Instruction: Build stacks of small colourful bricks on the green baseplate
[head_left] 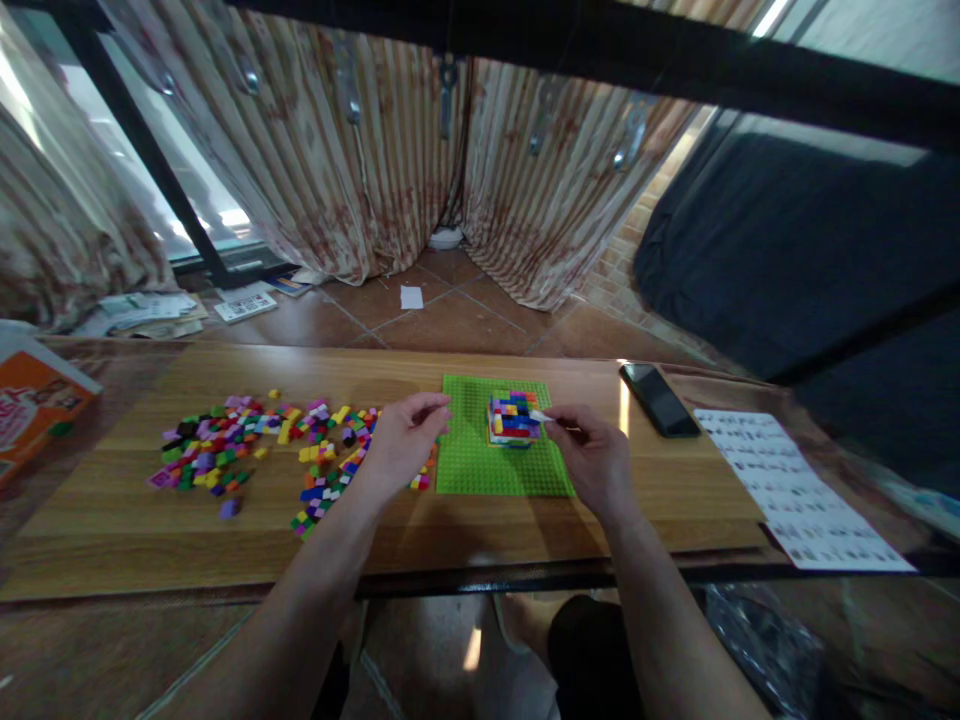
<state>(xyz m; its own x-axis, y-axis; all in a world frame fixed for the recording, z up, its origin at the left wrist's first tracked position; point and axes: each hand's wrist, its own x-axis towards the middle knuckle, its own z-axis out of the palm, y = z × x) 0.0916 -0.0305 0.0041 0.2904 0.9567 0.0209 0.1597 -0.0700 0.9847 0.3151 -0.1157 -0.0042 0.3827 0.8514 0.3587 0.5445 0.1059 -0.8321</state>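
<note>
A green baseplate lies on the wooden board, and a small many-coloured brick stack stands on its far half. My right hand is just right of the stack, fingers pinched on a small white piece whose tip touches the stack's right side. Resting at the plate's left edge, my left hand has its fingers curled and its fingertips together; what they hold, if anything, is hidden. A heap of loose coloured bricks spreads out left of that hand.
A black phone lies right of the plate, and a printed sheet lies further right. An orange box sits at the far left. Behind the board are a tiled floor, papers and curtains.
</note>
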